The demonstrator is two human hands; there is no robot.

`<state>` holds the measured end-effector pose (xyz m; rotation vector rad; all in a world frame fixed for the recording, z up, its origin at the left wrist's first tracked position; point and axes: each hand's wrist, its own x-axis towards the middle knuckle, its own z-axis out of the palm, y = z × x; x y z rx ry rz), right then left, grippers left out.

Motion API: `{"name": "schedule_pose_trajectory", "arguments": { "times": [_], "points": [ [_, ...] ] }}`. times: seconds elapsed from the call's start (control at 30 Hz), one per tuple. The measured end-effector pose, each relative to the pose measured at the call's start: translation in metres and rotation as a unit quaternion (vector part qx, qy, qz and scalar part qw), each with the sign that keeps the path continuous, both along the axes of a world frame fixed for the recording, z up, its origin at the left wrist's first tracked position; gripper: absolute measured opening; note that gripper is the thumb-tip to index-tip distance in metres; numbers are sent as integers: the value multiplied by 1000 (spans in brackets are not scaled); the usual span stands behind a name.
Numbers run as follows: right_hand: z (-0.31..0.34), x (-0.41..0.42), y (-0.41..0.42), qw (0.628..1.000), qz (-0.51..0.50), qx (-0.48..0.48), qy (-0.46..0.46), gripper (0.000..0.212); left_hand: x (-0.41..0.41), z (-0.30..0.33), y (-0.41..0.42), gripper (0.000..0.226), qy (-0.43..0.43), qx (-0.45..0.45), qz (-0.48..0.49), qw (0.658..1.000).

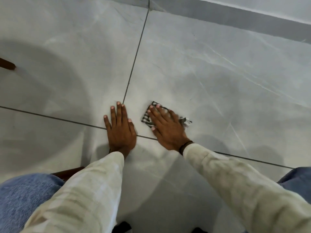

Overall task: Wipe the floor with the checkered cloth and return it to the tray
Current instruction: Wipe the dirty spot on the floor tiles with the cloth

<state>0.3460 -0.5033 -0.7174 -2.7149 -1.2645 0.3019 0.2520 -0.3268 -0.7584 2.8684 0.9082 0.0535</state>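
Observation:
The black-and-white checkered cloth (147, 117) lies flat on the grey marble floor tiles (210, 78). My right hand (165, 126) presses down on it with the fingers spread, covering most of it; its edges stick out at the fingertips and beside the little finger. My left hand (120, 127) rests flat on the floor just to the left, fingers apart, holding nothing. No tray is in view.
Dark grout lines (134, 58) cross under both hands. A grey skirting and a white wall (252, 19) run along the top right. A brown furniture leg (7, 64) stands at the left edge, another (67, 172) by my left knee in blue jeans.

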Motion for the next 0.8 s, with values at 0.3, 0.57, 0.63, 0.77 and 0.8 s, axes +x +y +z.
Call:
{"name": "schedule_pose_trajectory", "arguments": {
  "times": [0.3,0.57,0.63,0.77,0.8],
  "points": [
    [-3,39,-56,995,-100,-3,-18,61,0,-1,0,64,3,-3,1,1000],
    [-8,80,5,1000,-5,8,-14,58,0,-4,1,65,-3,4,-3,1000],
    [-9,104,-21,994,-107,-7,-3,58,-1,-8,1,65,-10,7,-2,1000],
    [-6,71,-61,965,-263,-13,-19,63,0,-3,-1,65,-11,4,4,1000],
    [-6,51,-58,957,-288,-16,-12,64,0,0,-1,65,-7,3,5,1000]
  ]
}}
